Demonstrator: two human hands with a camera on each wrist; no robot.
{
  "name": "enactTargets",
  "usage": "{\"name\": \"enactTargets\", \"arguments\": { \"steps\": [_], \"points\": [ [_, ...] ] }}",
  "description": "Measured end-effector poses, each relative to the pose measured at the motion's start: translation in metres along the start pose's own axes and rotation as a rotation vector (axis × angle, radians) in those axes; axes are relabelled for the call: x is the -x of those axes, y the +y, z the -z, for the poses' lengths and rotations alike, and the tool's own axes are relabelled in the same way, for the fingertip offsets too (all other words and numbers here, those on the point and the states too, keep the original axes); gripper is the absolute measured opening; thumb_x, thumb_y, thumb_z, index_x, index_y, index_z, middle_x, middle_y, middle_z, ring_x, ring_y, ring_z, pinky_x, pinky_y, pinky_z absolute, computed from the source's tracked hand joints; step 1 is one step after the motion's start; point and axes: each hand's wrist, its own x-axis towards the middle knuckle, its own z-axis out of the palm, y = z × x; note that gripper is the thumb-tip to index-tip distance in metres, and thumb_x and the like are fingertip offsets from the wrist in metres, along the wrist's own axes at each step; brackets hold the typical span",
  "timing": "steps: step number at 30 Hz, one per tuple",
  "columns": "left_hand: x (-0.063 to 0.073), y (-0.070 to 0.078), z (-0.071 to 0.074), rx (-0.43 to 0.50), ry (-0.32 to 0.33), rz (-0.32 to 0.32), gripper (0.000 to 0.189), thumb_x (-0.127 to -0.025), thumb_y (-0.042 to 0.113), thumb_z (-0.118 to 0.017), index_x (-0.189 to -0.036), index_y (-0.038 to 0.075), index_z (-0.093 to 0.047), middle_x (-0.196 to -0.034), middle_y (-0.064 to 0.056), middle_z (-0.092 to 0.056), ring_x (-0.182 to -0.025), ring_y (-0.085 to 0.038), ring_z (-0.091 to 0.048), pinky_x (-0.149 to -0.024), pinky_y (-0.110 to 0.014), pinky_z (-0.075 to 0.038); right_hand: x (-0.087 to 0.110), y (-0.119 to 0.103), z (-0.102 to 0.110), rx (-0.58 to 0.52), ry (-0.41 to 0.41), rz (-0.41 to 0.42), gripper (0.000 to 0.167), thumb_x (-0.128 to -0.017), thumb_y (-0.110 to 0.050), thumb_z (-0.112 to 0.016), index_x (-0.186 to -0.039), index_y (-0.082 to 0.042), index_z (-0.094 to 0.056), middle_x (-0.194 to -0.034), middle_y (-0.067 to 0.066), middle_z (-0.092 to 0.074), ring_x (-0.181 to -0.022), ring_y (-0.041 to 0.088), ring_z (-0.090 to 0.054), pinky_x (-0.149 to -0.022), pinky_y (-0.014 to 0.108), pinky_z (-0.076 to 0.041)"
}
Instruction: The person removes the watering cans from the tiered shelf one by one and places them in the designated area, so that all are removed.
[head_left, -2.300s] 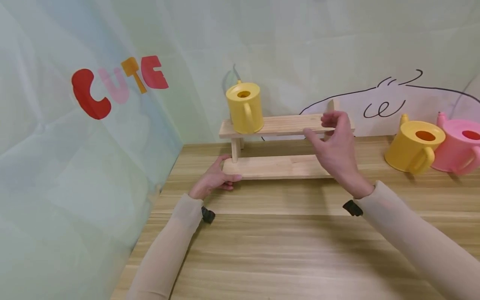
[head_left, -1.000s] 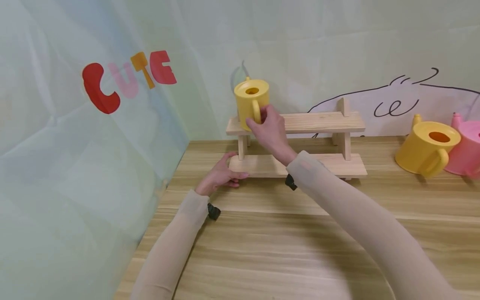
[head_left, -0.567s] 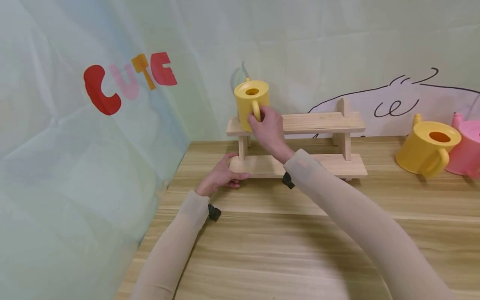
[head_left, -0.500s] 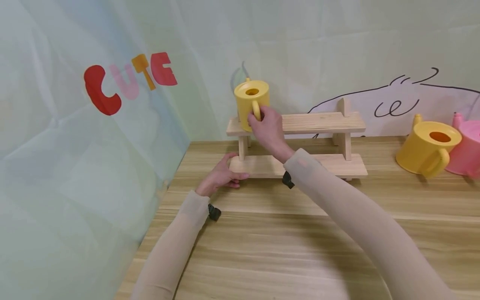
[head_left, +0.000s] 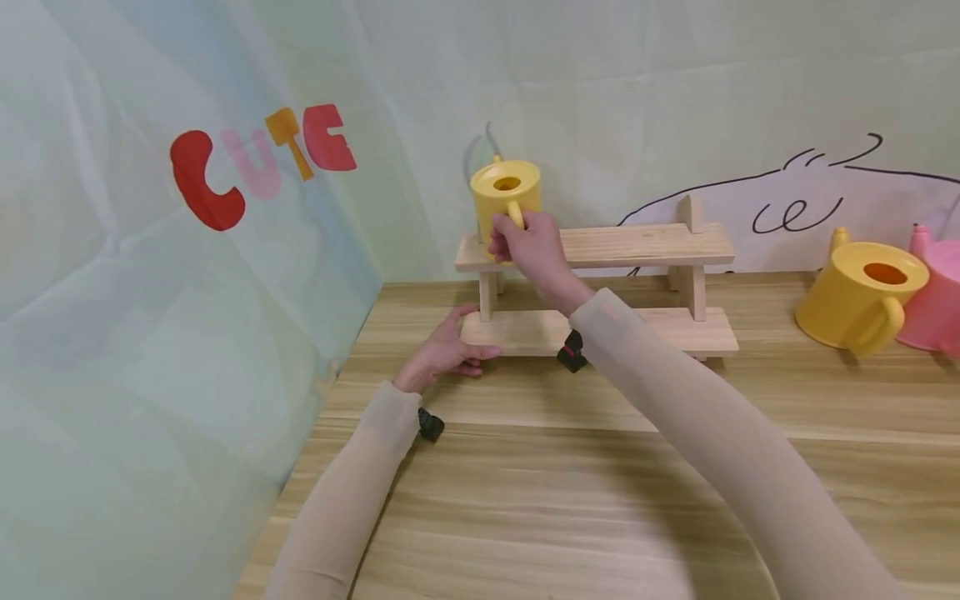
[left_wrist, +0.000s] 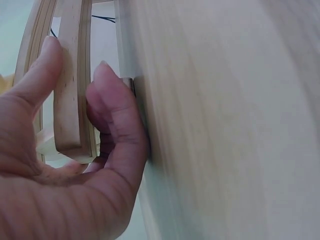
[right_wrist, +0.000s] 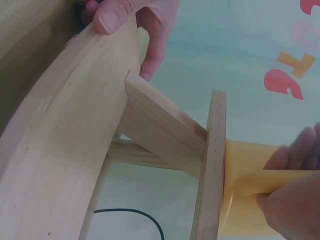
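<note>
A yellow watering can [head_left: 487,200] stands upright at the left end of the top board of a two-tier wooden shelf [head_left: 630,246]. My right hand [head_left: 534,250] grips its handle, which in the right wrist view shows as a yellow bar [right_wrist: 270,181] passing between thumb and fingers. The can's base meets the board there. My left hand [head_left: 441,352] holds the left end of the lower board [head_left: 517,332]. The left wrist view has the thumb on one face of that board [left_wrist: 72,100] and curled fingers at the other.
Another yellow watering can [head_left: 843,304] and a pink one [head_left: 933,304] stand on the wood-grain table [head_left: 540,500] at the right. Light fabric walls [head_left: 600,100] close off the back and left. A short upright [head_left: 691,214] rises at the top board's right end.
My right hand has travelled left from the shelf's right end to the yellow watering can, and its fingers have closed round the handle. The left hand has stayed on the lower board.
</note>
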Motion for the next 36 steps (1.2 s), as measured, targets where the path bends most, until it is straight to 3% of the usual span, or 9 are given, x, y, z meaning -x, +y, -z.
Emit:
{"name": "enactTargets", "arguments": {
  "steps": [6,12,16,27,36],
  "points": [
    [0.0,0.0,0.0,0.003,0.004,-0.001,0.1,-0.096,0.008,-0.085,-0.171,0.024,-0.022,-0.099,-0.009,-0.064,-0.064,-0.012,-0.063,-0.062,-0.025,-0.065,0.002,0.0,0.001,0.115,0.057,0.01,0.04,-0.112,-0.029,-0.058,-0.078,-0.009,-0.058,-0.069,-0.005,-0.054,-0.071,0.015,-0.055,-0.065,0.026,-0.046],
    [0.001,0.0,0.0,0.01,0.004,0.003,0.1,-0.095,0.007,-0.085,-0.171,0.025,-0.022,-0.097,-0.008,-0.065,-0.063,-0.012,-0.063,-0.061,-0.025,-0.065,0.006,0.002,0.004,0.203,0.11,0.061,0.042,-0.111,-0.03,-0.055,-0.073,-0.014,-0.051,-0.087,0.007,-0.067,-0.086,0.022,-0.065,-0.067,0.025,-0.051],
    [0.001,0.0,0.0,0.016,0.002,0.005,0.101,-0.095,0.007,-0.086,-0.171,0.025,-0.022,-0.096,-0.008,-0.064,-0.062,-0.011,-0.063,-0.061,-0.025,-0.065,0.008,0.004,0.007,0.231,0.113,0.101,0.044,-0.111,-0.03,-0.053,-0.071,-0.013,-0.05,-0.088,0.011,-0.067,-0.08,0.02,-0.064,-0.064,0.025,-0.05],
    [-0.001,0.0,0.0,-0.01,-0.006,-0.01,0.098,-0.097,0.008,-0.084,-0.171,0.023,-0.021,-0.09,-0.004,-0.07,-0.062,-0.012,-0.065,-0.06,-0.023,-0.064,0.021,-0.001,0.02,0.252,0.145,0.169,0.044,-0.11,-0.032,-0.055,-0.07,-0.014,-0.049,-0.072,0.001,-0.057,-0.068,0.016,-0.055,-0.056,0.023,-0.041],
    [0.0,0.0,0.001,-0.044,0.002,-0.005,0.1,-0.098,0.01,-0.083,-0.173,0.022,-0.017,-0.092,-0.005,-0.067,-0.065,-0.011,-0.065,-0.061,-0.023,-0.064,0.039,-0.011,0.045,0.218,0.167,0.201,0.042,-0.11,-0.029,-0.056,-0.071,-0.013,-0.051,-0.064,-0.006,-0.05,-0.065,0.014,-0.053,-0.055,0.023,-0.039]
  ]
}}
